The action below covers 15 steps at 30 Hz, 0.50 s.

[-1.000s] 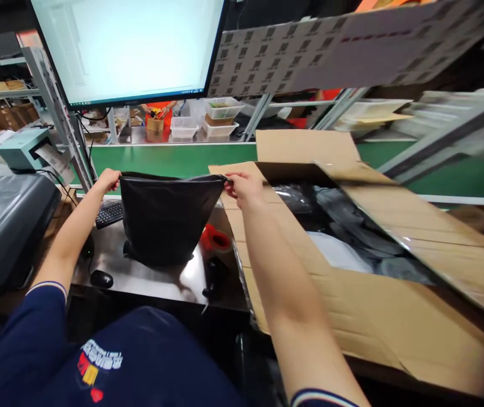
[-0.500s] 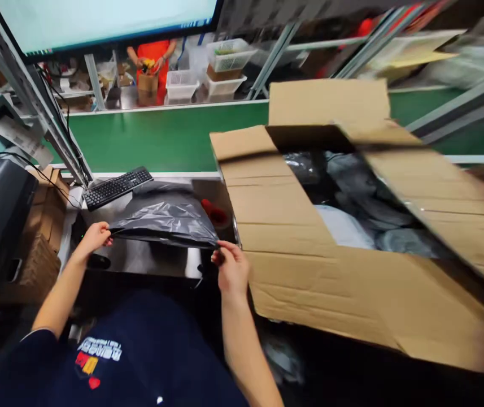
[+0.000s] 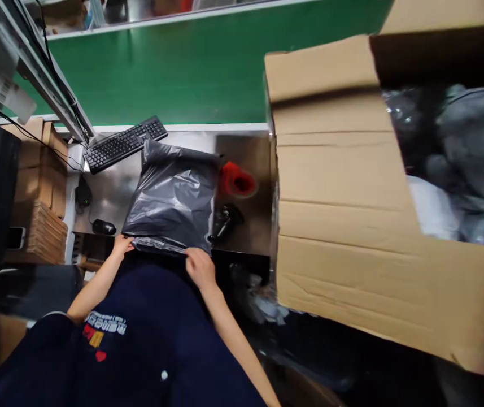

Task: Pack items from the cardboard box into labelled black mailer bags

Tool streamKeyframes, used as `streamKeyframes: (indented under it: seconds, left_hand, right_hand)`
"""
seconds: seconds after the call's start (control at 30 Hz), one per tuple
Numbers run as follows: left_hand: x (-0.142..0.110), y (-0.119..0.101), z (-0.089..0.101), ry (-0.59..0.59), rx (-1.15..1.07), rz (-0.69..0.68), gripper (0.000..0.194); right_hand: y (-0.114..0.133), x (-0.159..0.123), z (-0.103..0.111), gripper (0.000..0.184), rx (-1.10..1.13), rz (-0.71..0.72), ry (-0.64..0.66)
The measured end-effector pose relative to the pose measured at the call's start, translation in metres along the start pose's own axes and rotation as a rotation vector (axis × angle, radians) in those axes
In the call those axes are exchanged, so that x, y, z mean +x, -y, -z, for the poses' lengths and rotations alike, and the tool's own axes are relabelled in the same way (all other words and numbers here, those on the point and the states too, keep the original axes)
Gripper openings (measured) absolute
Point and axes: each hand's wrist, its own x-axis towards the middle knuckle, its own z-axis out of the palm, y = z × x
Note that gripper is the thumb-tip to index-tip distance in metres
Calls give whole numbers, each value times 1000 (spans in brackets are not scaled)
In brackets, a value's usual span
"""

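A black plastic mailer bag [image 3: 171,200] lies flat on the steel worktop [image 3: 110,192] in front of me. My left hand [image 3: 122,245] pinches its near left corner. My right hand [image 3: 200,265] grips the near edge at the right corner, by the table's front edge. Both hands sit close to my body, above my dark blue shirt.
A black keyboard [image 3: 123,142] and a mouse [image 3: 103,227] lie left of the bag. A red tape roll [image 3: 237,181] and a black handheld scanner [image 3: 223,220] sit to its right. A large open cardboard box [image 3: 343,215] of packed bags fills the right. A green conveyor belt [image 3: 174,73] runs behind.
The bag, held up upright a second ago, has been lowered flat onto the worktop and drawn toward me. My view has tilted downward.
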Motion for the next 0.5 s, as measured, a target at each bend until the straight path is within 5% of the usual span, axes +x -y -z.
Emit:
streamKeyframes:
  seconds: [0.1, 0.2, 0.37, 0.5]
  left_hand:
    - [-1, 16, 8, -2, -9, -36, 32]
    - [-3, 30, 8, -59, -19, -81, 31]
    - [4, 42, -9, -269, 329, -372, 77]
    - [5, 55, 3, -239, 355, -445, 54]
  right_hand:
    - [26, 26, -28, 40, -3, 191, 347]
    - [50, 49, -56, 42, 2, 272, 528]
    - [68, 63, -83, 48, 159, 71, 494]
    - [68, 56, -86, 46, 269, -67, 471]
